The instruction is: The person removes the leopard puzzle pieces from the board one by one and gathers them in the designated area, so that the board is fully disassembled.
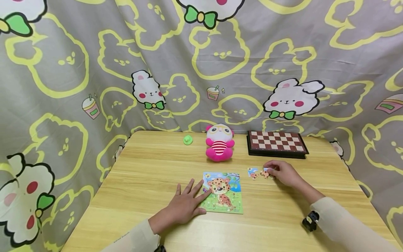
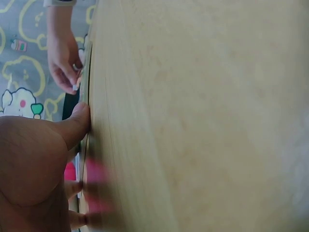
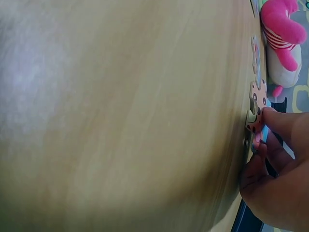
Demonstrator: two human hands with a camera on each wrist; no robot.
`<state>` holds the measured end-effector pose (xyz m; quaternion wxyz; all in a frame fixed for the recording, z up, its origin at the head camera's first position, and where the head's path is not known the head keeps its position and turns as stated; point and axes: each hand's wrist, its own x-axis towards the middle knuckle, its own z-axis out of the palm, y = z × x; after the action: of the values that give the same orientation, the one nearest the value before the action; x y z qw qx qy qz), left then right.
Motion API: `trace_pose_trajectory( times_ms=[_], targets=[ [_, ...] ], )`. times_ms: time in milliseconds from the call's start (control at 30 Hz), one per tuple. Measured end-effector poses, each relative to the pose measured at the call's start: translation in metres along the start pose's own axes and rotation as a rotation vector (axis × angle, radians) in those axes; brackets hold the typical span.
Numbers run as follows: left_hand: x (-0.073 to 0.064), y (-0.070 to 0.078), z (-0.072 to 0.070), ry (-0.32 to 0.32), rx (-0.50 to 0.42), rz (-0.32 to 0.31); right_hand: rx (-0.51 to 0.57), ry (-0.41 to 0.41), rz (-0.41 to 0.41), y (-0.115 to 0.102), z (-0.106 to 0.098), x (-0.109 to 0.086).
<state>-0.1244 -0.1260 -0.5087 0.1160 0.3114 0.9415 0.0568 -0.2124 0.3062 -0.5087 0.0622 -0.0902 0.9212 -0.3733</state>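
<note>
A square jigsaw puzzle (image 1: 235,201) with a spotted cartoon leopard on grass lies flat on the table. My left hand (image 1: 185,204) is spread with straight fingers, resting at its left side; the index fingertip overlaps the picture and the thumb lies at the lower left edge. To the right of the board, my right hand (image 1: 284,173) pinches a spotted puzzle piece (image 1: 265,174) between thumb and fingers. In the right wrist view this puzzle piece (image 3: 257,104) stands tilted up from the tabletop. Another puzzle piece (image 1: 252,172), with blue sky, lies just left of it.
Behind the puzzle sits a pink and white plush panda (image 1: 219,145). A small green rubber duck (image 1: 188,140) stands to its left. A brown and white chessboard box (image 1: 277,142) lies at the back right of the wooden table (image 1: 141,175), with a patterned curtain (image 1: 176,52) behind.
</note>
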Motion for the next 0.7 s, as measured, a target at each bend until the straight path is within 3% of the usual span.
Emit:
trace_pose_trajectory(
  times_ms=[267,700],
  targets=[
    [-0.0004,0.0,-0.0005,0.002,-0.002,0.004,-0.077,0.029,-0.027,0.0036,0.0,0.0016],
    [-0.0009,0.0001,0.0003,0.01,-0.006,0.006,-0.046,0.07,-0.025,0.0092,0.0021,-0.0002]
  ],
)
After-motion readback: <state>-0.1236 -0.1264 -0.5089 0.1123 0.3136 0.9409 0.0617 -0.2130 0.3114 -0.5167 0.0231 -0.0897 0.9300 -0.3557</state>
